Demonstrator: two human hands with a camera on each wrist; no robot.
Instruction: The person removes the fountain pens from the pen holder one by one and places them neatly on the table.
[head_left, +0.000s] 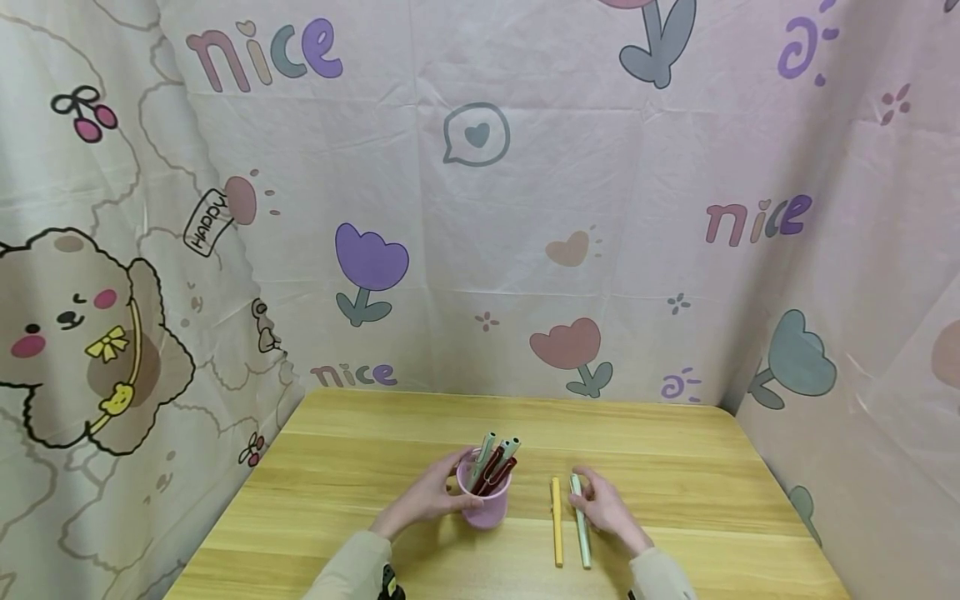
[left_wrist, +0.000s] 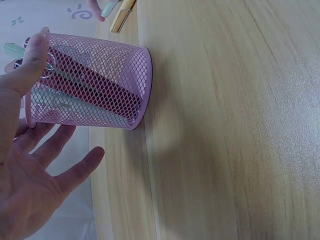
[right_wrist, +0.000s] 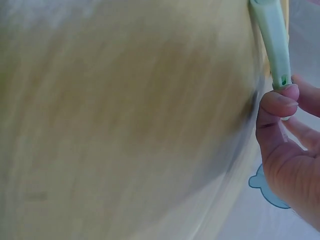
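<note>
A pink mesh pen cup (head_left: 483,502) stands on the wooden table (head_left: 360,467) and holds several pens (head_left: 495,461), some dark red, some pale green. My left hand (head_left: 438,496) is against the cup's left side. Its thumb (left_wrist: 31,57) rests on the rim of the cup (left_wrist: 95,82) and its fingers (left_wrist: 60,150) spread straight beside it. To the right, a yellow pen (head_left: 557,521) and a pale green pen (head_left: 580,521) lie side by side. My right hand (head_left: 600,502) pinches the far end of the green pen (right_wrist: 272,45) with its fingertips (right_wrist: 280,100).
A cartoon-printed cloth (head_left: 480,208) hangs behind and along both sides of the table. The table's right edge (head_left: 780,492) and left edge (head_left: 247,492) run close to the cloth. Bare wood lies in front of and behind the cup.
</note>
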